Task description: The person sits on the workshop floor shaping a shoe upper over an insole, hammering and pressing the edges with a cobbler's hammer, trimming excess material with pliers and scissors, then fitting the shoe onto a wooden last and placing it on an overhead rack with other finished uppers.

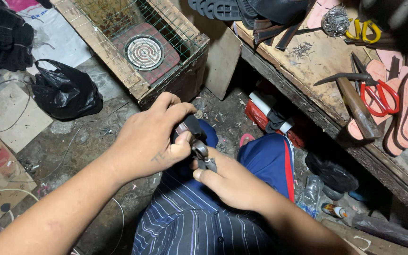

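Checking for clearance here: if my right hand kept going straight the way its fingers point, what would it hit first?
Your right hand points up-left, straight at your left hand, which grips the same small dark metal piece. It would probably meet that left hand first; the two already touch around the piece.

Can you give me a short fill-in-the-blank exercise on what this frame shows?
1. Both hands, left hand and right hand, hold a small dark ____ part.
2. The scissors on the wooden bench have ____ handles.
3. A black plastic ____ lies on the floor.

Missing words: metal; red; bag
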Available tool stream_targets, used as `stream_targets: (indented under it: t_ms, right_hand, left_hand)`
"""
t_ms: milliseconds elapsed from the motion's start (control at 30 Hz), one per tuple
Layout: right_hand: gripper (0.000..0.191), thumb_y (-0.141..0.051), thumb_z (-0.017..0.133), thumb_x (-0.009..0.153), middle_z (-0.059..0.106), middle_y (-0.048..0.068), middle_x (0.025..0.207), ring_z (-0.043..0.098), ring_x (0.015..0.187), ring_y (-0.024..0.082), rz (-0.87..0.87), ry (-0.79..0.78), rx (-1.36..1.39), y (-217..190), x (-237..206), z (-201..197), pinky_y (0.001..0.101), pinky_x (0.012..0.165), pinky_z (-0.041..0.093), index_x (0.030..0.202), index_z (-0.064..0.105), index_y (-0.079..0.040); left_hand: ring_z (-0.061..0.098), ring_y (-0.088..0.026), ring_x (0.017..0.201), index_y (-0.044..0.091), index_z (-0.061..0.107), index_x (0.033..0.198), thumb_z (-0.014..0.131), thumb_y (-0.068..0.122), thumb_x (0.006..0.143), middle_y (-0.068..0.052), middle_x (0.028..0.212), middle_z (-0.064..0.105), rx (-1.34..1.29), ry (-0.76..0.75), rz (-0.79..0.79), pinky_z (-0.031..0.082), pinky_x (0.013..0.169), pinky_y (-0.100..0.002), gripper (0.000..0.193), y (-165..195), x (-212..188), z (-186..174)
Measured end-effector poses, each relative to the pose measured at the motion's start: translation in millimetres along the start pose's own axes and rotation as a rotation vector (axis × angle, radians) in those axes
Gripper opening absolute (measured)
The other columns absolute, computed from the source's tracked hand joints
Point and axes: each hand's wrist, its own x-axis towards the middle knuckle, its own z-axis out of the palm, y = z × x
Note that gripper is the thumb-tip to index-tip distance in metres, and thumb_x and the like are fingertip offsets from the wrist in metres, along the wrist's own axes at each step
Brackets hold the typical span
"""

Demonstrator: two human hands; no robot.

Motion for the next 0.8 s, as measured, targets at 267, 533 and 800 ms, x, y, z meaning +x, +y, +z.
stream_targets:
  t_ms: [267,533,800]
  right_hand:
    - [0.018,-0.019,0.055,0.096,0.061,0.007,0.088,0.058,0.08,0.015,0.037,-0.163,0.359,7.9,-1.8,-7.7,0.0326,0.075,0.049,0.102,0.055,-0.002]
    - [0.051,-0.018,0.059,0.097,0.063,0.03,0.12,0.062,0.112,0.043,-0.394,0.083,-0.463,-33.8,-29.2,-31.3,0.0463,0.092,0.047,0.137,0.046,0.01]
    - [0.028,-0.018,0.061,0.091,0.068,0.022,0.1,0.067,0.096,0.04,-0.058,0.203,-0.742,-31.6,-5.4,-2.1,0.0491,0.083,0.052,0.112,0.056,0.0]
  left_hand:
    - [0.067,-0.041,0.087,0.015,0.066,0.123,0.063,0.029,0.079,-0.016,0.118,0.058,-0.007,-0.053,0.031,0.055,0.075,-0.05,0.047,6.5,-1.0,-0.4]
    - [0.068,-0.039,0.081,0.018,0.067,0.124,0.064,0.028,0.081,-0.019,0.118,0.057,0.017,-0.071,0.075,0.056,0.071,-0.048,0.045,11.5,-5.9,1.5]
    - [0.068,-0.038,0.087,0.016,0.065,0.123,0.061,0.028,0.086,-0.016,0.118,0.055,-0.11,-0.059,0.015,0.055,0.074,-0.049,0.039,2.6,-12.2,-0.8]
